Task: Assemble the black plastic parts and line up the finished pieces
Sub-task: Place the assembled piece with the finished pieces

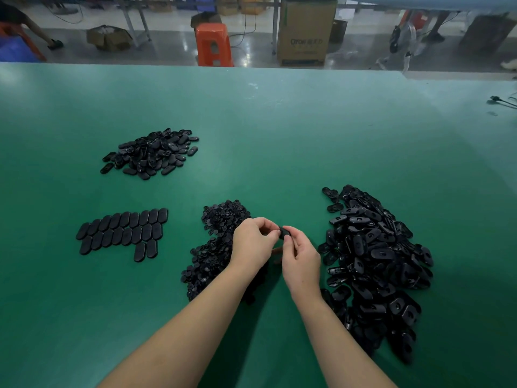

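My left hand [253,242] and my right hand [300,261] meet above the green table [279,135], both pinching one black oval part [284,233] between their fingertips. Under my left hand lies a heap of small round black pieces [215,247]. To the right spreads a big heap of black oval shells [372,264]. Finished ovals lie in neat rows [123,231] at the left, flat side up. Farther back on the left sits another loose pile of ovals [152,154].
Beyond the table's far edge stand an orange plastic stool [214,44] and a large cardboard box [306,30] on the floor. A black cable [500,100] lies at the table's right edge. A person's leg shows at the far left.
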Motion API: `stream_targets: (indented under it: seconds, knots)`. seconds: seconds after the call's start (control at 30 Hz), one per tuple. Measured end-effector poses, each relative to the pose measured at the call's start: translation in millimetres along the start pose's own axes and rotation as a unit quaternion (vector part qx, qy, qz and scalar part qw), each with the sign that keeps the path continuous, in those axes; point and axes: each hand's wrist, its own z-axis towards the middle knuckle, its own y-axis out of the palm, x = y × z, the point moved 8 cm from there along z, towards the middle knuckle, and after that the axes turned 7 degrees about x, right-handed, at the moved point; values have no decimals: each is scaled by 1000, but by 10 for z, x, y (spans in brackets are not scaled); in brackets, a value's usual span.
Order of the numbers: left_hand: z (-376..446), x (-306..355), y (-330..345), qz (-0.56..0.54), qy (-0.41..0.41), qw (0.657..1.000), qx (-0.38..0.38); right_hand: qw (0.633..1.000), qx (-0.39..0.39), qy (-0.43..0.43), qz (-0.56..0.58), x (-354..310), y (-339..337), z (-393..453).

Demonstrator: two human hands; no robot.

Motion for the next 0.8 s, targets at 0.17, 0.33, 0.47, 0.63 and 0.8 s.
stream_targets:
  seconds: [0.17,0.33,0.47,0.63,0.8]
  knots:
    - [11,0,10,18,-5,1000,-5,1000,1,1,7,-13,-5,-12]
    - [22,1,10,23,-10,1000,-12,1000,-1,3,6,-13,-6,-18]
    - [28,21,6,36,1,999,-15,1000,-4,2,4,-2,-1,-14]
    - [16,38,10,37,14,999,-23,1000,6,-3,14,-12,-3,-8]
    - [9,63,-13,28,28,999,-1,1000,3,8,24,6,0,-3]
